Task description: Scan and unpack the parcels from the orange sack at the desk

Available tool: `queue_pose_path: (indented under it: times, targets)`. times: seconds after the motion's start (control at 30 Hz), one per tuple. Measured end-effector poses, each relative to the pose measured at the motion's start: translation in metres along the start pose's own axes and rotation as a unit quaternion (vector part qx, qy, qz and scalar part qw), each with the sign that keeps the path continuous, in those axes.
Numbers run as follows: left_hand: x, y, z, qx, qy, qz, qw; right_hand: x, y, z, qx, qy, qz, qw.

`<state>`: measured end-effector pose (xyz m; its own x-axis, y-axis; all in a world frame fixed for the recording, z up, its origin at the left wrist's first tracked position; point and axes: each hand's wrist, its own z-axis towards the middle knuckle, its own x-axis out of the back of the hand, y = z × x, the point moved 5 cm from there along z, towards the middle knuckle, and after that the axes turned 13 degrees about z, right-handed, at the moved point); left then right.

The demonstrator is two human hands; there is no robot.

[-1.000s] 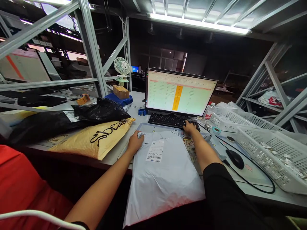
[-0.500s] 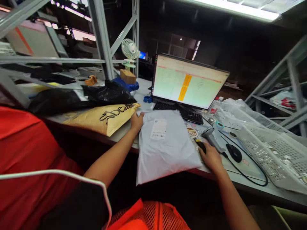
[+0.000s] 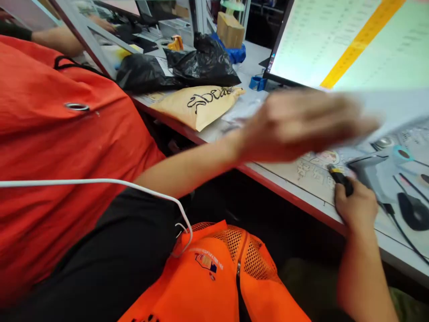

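Observation:
My left hand [image 3: 301, 123] is raised above the desk edge, smeared by motion, with its fingers pointing right. Just past its fingertips is a blurred pale sheet-like thing [image 3: 398, 105], which looks like the white mailing bag; whether my fingers grip it I cannot tell. My right hand [image 3: 357, 203] rests at the desk's front edge, closed around a black and yellow box cutter [image 3: 341, 180]. A grey barcode scanner [image 3: 372, 176] lies beside that hand, partly hidden, and a black mouse [image 3: 414, 210] sits further right.
A tan padded mailer [image 3: 197, 105] and black plastic bags [image 3: 201, 65] lie on the left of the desk [image 3: 288, 179]. Behind stand a monitor [image 3: 301, 49], a blue tape ring [image 3: 257, 83] and a cardboard box [image 3: 230, 30]. A red sack [image 3: 67, 147] bulges at left; another person's arm [image 3: 58, 40] shows beyond.
My left hand has gone from the white bag's left edge up and across to the right. The bag has left the desk front. My view has turned down and left; the right hand keeps the cutter.

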<state>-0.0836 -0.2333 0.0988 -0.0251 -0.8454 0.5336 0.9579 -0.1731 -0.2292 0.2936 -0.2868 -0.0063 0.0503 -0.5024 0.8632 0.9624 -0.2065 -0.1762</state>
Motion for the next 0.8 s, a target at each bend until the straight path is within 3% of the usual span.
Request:
queue_pose_path:
  times: [0.03,0.1,0.17,0.33,0.8]
  targets:
    - [-0.003,0.022,-0.019,-0.093,-0.002,-0.053,0.994,-0.001,0.001,0.000,-0.004,0.001,-0.002,1.000]
    - [-0.014,0.060,-0.057,-0.284,-0.027,-0.199,0.938,-0.002,0.003,0.000,-0.005,0.003,0.000,1.000]
    - [-0.030,0.078,-0.086,-0.360,-0.068,-0.311,0.877,-0.002,0.004,0.000,0.000,0.008,0.007,1.000]
    - [-0.058,0.088,-0.108,-0.280,-0.090,-0.411,0.863,-0.001,0.003,-0.001,-0.001,0.008,0.014,1.000]
    - [-0.055,0.088,-0.109,-0.254,-0.091,-0.429,0.862,-0.001,0.003,-0.002,0.029,0.034,0.028,0.999]
